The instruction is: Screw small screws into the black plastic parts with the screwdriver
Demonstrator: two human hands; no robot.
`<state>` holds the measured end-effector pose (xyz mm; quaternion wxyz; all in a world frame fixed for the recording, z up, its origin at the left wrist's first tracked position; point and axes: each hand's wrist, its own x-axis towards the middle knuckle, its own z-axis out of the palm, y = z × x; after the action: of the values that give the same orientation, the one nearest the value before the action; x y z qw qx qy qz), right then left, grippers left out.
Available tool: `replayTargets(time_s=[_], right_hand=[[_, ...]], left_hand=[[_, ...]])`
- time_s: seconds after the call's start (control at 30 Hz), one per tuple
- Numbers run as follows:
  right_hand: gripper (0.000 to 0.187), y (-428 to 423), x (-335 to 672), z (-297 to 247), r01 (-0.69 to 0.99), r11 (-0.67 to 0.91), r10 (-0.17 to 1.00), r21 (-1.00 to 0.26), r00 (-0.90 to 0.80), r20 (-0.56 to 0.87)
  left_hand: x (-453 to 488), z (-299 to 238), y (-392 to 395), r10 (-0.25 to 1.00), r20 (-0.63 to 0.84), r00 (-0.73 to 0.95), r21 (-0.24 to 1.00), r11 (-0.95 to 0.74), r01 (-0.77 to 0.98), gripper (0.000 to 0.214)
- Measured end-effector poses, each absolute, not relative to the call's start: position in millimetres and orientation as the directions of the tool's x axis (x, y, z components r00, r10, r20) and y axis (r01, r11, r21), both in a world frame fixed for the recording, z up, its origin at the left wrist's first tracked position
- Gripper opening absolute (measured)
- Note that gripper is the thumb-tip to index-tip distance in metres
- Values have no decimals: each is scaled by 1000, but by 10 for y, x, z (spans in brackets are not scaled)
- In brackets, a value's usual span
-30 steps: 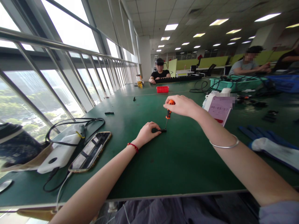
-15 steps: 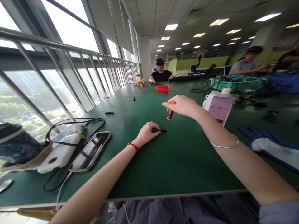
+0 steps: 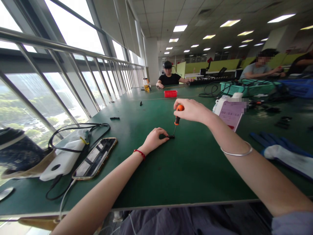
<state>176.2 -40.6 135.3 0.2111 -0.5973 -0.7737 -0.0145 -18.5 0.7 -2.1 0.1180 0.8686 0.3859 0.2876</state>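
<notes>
My left hand (image 3: 155,139) rests on the green table and pinches a small black part (image 3: 171,137) between thumb and fingers. What kind of part it is, I cannot make out. Above it, my right hand (image 3: 191,110) grips the top of an orange and black screwdriver (image 3: 177,120), thumb and fingers closed around the handle's end. The screwdriver stands nearly upright, and its thin shaft runs down to the right end of the black part.
Left of my arms lie a smartphone (image 3: 95,159), a white power bank (image 3: 63,160) and a looped black cable (image 3: 51,142). A red tray (image 3: 170,94) stands ahead. To the right are a propped phone (image 3: 231,114), blue-and-white gloves (image 3: 283,153) and a green basket (image 3: 259,88). A person sits opposite.
My right hand has changed its grip on the screwdriver: the fingers, stretched out before, now curl around the handle end. The screwdriver stands more upright. My left hand stays put.
</notes>
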Motion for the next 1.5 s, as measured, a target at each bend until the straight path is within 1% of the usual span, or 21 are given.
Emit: replayTargets(time_s=[0.07,0.17,0.2,0.3,0.5,0.63,0.73,0.87,1.17,1.5], right_hand=[[29,-407,1751,1353,925,288,921,-249,-197,335],[43,-401,1741,1347,929,264,930,-261,-173,324],[41,-399,1741,1345,932,260,929,-253,-169,330],[24,-394,1748,1335,933,277,918,-232,-185,352],[31,-410,1723,1327,937,261,922,-231,-171,348],[29,-417,1695,1328,937,267,895,-227,-153,420],[29,-417,1667,1313,920,302,874,-249,-163,458],[28,-425,1626,1285,909,330,876,-253,-195,441],[29,-391,1629,1256,904,343,875,-257,-207,438],[23,-414,1633,1276,913,329,885,-241,-208,417]], left_hand=[[-186,-20,9,740,406,537,428,-673,604,11],[-188,-21,11,744,400,535,430,-668,607,12],[-190,-23,12,744,400,535,429,-668,608,12],[-193,-26,11,743,402,536,428,-669,607,13],[-186,-22,6,740,406,536,433,-673,601,13],[-180,-10,-2,743,400,537,434,-669,603,12],[-179,-3,-10,742,397,540,436,-670,601,12],[-182,-2,-13,743,399,537,439,-670,599,12],[-183,-25,14,741,407,534,434,-672,600,13],[-186,-2,-9,738,403,541,433,-675,598,12]])
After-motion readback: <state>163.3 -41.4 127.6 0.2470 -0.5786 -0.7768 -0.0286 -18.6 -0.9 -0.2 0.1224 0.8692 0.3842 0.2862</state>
